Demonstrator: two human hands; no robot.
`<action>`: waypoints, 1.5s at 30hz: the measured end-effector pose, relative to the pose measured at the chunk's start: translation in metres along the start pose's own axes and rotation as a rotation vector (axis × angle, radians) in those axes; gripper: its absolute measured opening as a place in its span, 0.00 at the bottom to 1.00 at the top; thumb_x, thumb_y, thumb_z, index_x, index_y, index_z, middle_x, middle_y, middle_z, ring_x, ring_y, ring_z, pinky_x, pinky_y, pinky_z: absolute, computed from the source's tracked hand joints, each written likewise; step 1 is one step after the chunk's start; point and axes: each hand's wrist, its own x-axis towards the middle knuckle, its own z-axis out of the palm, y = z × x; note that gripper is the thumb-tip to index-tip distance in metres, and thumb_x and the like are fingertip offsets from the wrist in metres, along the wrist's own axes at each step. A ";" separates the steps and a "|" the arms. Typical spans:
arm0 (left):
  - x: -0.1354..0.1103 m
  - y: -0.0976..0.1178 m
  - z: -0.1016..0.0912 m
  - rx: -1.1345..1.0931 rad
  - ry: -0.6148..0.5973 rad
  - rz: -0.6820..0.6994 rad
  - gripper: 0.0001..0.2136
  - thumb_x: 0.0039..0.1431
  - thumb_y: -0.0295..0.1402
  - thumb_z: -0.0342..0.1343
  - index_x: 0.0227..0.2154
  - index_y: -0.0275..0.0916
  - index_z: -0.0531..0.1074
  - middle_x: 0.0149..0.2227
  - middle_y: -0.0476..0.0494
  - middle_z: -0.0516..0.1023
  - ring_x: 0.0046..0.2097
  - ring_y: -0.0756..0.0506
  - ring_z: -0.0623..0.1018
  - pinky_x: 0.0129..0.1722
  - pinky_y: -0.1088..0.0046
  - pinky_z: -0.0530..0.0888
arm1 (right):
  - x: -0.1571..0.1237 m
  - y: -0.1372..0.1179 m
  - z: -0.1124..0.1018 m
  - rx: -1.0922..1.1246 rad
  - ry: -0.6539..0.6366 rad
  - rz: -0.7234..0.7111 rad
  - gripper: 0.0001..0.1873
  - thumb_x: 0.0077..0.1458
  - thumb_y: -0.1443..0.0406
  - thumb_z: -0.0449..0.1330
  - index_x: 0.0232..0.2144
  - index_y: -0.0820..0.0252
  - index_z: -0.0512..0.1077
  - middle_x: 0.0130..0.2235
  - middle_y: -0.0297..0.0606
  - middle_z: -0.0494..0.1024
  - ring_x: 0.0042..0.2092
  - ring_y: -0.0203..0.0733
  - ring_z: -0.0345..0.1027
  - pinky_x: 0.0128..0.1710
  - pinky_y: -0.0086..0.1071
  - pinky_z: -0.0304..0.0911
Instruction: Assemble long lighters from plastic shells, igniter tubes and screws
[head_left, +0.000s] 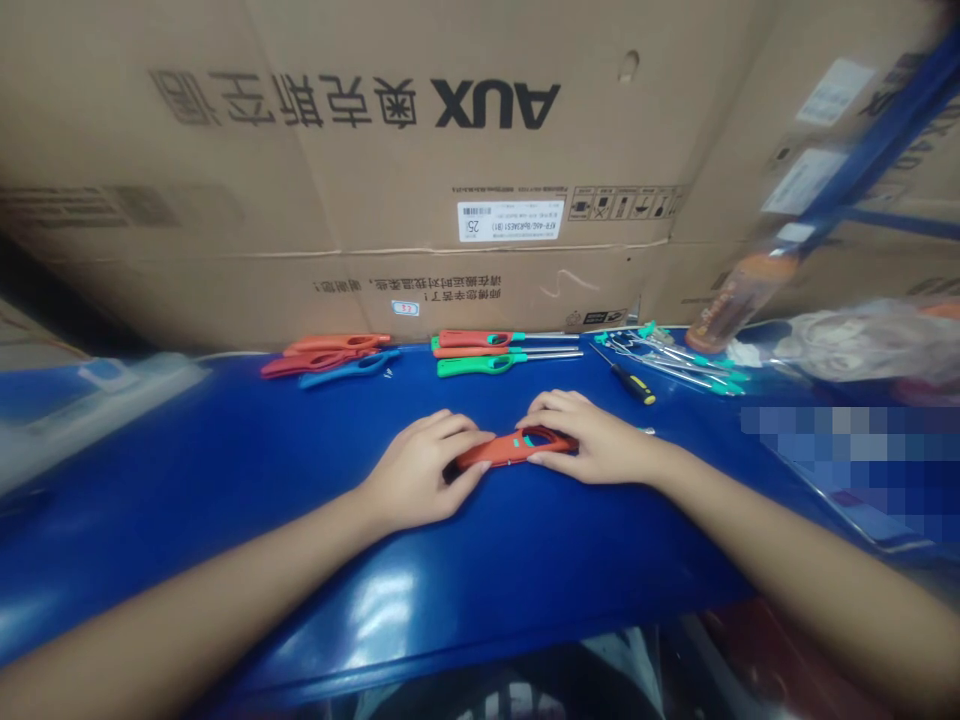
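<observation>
Both hands grip an orange utility lighter body (501, 450) that lies crosswise just over the blue tabletop. My left hand (431, 465) has fingers and thumb closed round its left end. Around the right end, by the trigger opening with a teal part inside, my right hand (592, 437) is closed. The metal tube does not show on this body. Beyond my hands lie lighters with metal tubes, a red one (469, 338) and a green one (474, 367) among them. A black and yellow screwdriver (634, 384) rests to their right.
Red and blue lighter casings (349, 368) lie at the back left. Metal tubes with teal parts (679, 365) are heaped at the back right, near an orange-capped bottle (739, 300) and a plastic bag (862, 340). A cardboard wall (337, 200) stands behind the blue table (487, 590).
</observation>
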 end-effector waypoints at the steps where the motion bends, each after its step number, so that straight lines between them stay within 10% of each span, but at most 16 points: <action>1: 0.000 0.000 0.000 0.002 0.006 -0.001 0.14 0.66 0.35 0.54 0.50 0.37 0.76 0.46 0.40 0.79 0.44 0.41 0.76 0.46 0.60 0.74 | 0.000 0.000 0.000 0.001 0.002 0.004 0.18 0.63 0.57 0.61 0.52 0.57 0.72 0.49 0.44 0.75 0.50 0.48 0.68 0.51 0.44 0.59; 45: -0.002 -0.008 0.002 0.021 -0.003 0.081 0.14 0.70 0.39 0.53 0.51 0.39 0.75 0.46 0.40 0.81 0.45 0.44 0.80 0.45 0.68 0.77 | 0.000 -0.004 0.005 -0.120 -0.064 -0.107 0.15 0.68 0.63 0.53 0.52 0.61 0.73 0.48 0.45 0.75 0.45 0.45 0.72 0.47 0.39 0.68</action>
